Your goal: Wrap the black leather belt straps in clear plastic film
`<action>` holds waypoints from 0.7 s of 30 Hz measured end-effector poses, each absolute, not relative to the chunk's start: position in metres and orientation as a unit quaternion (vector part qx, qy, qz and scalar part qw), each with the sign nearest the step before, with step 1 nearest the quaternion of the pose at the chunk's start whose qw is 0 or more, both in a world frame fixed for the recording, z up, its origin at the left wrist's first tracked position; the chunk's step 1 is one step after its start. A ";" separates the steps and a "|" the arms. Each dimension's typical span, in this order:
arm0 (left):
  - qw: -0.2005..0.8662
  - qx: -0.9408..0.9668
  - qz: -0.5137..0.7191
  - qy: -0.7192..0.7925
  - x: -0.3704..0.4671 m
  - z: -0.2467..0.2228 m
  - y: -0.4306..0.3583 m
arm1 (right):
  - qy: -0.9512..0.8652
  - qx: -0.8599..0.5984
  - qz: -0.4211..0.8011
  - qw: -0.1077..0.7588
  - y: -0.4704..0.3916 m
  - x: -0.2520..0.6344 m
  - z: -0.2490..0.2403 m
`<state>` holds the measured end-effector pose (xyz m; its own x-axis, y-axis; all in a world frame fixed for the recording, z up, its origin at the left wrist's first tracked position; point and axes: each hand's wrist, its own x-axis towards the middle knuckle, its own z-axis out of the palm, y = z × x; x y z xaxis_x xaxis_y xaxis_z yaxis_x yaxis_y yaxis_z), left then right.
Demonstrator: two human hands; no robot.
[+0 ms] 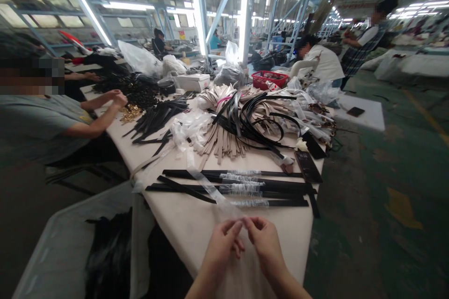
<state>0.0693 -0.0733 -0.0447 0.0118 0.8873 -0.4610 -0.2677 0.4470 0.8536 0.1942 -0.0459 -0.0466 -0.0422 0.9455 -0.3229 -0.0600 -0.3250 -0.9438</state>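
In the head view, the left hand (228, 238) and the right hand (261, 238) meet at the fingertips, both pinched on a long translucent plastic strip (221, 201). The landmark is the row of flat black strips (287, 188) lying crosswise on the pale table (171, 215), banded at the middle with crinkled clear film (242, 190). Both hands are on the near side of this row. From the fingertips the plastic strip runs away and leftward across the row, reaching a loose heap of clear plastic (189, 126) beyond it.

Also beyond the row, a fanned pile of flat beige strips (224, 142) lies under curved glossy black straps (242, 121), with a red plastic basket (259, 85) farther back. A dark rectangular phone (308, 167) lies at the row's right end. Well left of the row and beyond it, a person in a grey shirt (38, 117) holds both hands near small gold-coloured pieces (129, 114). Left of the row and nearer the camera, a pale translucent bin (45, 243) contains black material (108, 252).
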 end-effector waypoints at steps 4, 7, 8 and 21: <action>0.598 0.211 0.560 0.533 0.069 -0.048 -0.057 | -0.499 -0.532 0.562 0.390 -0.031 0.186 -0.033; 0.557 0.187 0.601 0.542 0.060 -0.051 -0.051 | -0.596 -0.516 0.478 0.388 0.020 0.189 -0.012; 0.551 0.179 0.610 0.541 0.058 -0.053 -0.050 | -0.598 -0.529 0.444 0.406 0.047 0.190 -0.004; 0.581 0.137 0.636 0.489 0.046 -0.053 -0.052 | -0.499 -0.601 0.447 0.437 0.249 0.133 0.043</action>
